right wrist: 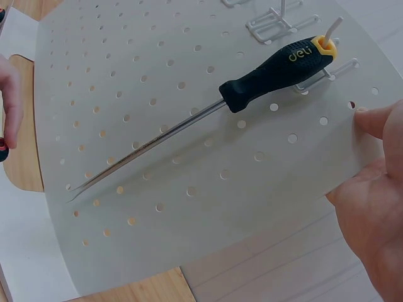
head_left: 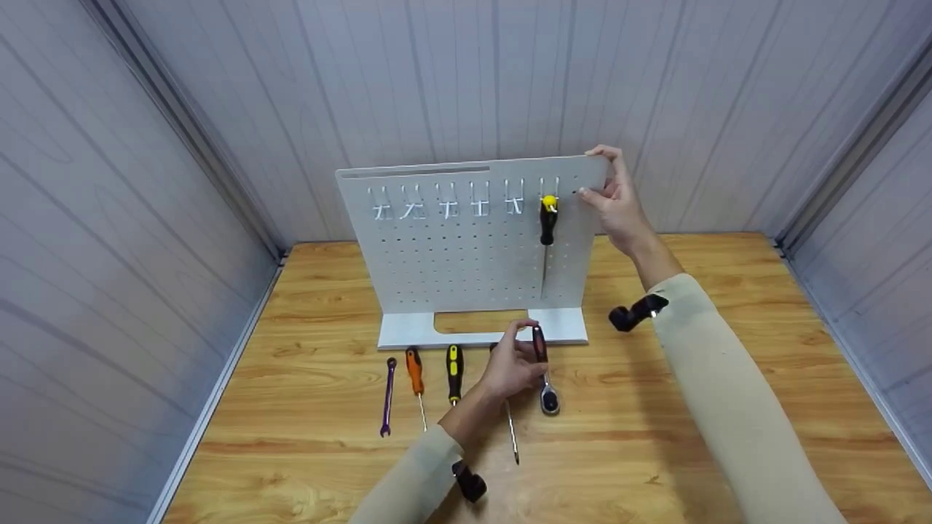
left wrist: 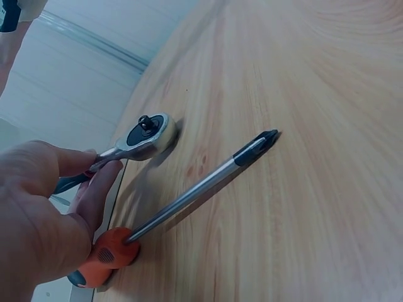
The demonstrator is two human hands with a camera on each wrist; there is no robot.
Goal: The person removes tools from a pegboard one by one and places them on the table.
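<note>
My left hand [head_left: 513, 370] pinches a ratchet wrench [head_left: 549, 399] by its shaft, between thumb and fingers in the left wrist view. Its round head [left wrist: 148, 135] sits low over the wood. Under that hand lies a screwdriver with an orange handle [left wrist: 113, 251] and a dark-tipped shaft [head_left: 513, 437]. With thumb in front and fingers behind, my right hand [head_left: 619, 207] grips the upper right corner of a white pegboard [head_left: 466, 262]. A black and yellow screwdriver [right wrist: 277, 70] hangs by its handle on the rightmost hook, shaft pointing down.
Several bare hooks [head_left: 448, 207] line the top of the pegboard. On the table [head_left: 306, 407], before the board's base [head_left: 408, 331], lie a purple wrench [head_left: 388, 397], an orange screwdriver [head_left: 414, 371] and a black and yellow screwdriver [head_left: 455, 371]. Panel walls [head_left: 451, 80] surround the table.
</note>
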